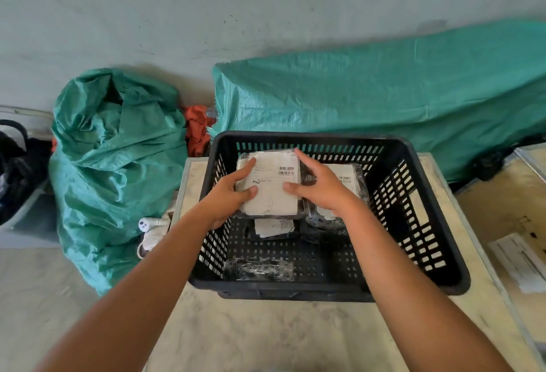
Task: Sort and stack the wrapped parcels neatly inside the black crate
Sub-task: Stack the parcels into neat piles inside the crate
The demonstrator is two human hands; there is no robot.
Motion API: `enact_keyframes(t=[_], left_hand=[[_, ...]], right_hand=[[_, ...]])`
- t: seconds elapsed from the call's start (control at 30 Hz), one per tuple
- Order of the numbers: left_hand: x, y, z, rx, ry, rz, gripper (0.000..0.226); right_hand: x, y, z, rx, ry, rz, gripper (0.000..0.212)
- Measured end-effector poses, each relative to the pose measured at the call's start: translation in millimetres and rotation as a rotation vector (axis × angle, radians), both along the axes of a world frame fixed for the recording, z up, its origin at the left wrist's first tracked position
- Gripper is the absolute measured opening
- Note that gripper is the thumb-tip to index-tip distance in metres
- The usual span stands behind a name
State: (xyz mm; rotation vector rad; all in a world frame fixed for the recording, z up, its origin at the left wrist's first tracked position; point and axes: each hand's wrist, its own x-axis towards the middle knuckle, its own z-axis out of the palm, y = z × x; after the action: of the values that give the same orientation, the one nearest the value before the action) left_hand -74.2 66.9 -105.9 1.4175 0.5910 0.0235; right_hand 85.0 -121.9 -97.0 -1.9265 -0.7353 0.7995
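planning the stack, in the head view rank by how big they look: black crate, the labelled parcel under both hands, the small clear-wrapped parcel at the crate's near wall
1. black crate
2. labelled parcel, held by the left hand and right hand
3. clear-wrapped parcel, smallest even though nearer the camera

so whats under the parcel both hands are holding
A smaller labelled parcel pokes out beneath the held parcel on the crate floor; anything further under it is covered.

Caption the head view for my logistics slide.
Both hands, left and right, set a labelled parcel atop others in a black crate.
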Motion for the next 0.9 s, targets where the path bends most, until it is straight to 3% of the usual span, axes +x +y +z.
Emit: enact_keyframes(t=[0.1, 0.33, 0.57, 0.7, 0.9], left_hand=[[12.4, -1.2, -17.7, 0.111, 0.064, -0.019, 0.071], [33.7, -5.2, -52.0, 0.384, 0.244, -0.025, 0.078], [38.2, -5.3, -90.6, 0.365, 0.322, 0.021, 0.08], [38.6, -6.8, -107.3, 0.45, 0.369, 0.002, 0.082], [56.3, 4.7, -111.3, 0.477, 0.393, -0.098, 0.09]], right_hand=[[-5.8, 8.7, -23.0, -0.095, -0.011, 0.017, 0.111], [-7.8, 44.3, -52.9, -0.277, -0.093, 0.042, 0.117], [-2.6, 59.2, -73.4, -0.418, -0.104, 0.06, 0.115], [-10.4, 69.8, -82.9, -0.643, -0.152, 0.156, 0.104], [-5.6, 66.5, -89.2, -0.632, -0.171, 0.1, 0.102]])
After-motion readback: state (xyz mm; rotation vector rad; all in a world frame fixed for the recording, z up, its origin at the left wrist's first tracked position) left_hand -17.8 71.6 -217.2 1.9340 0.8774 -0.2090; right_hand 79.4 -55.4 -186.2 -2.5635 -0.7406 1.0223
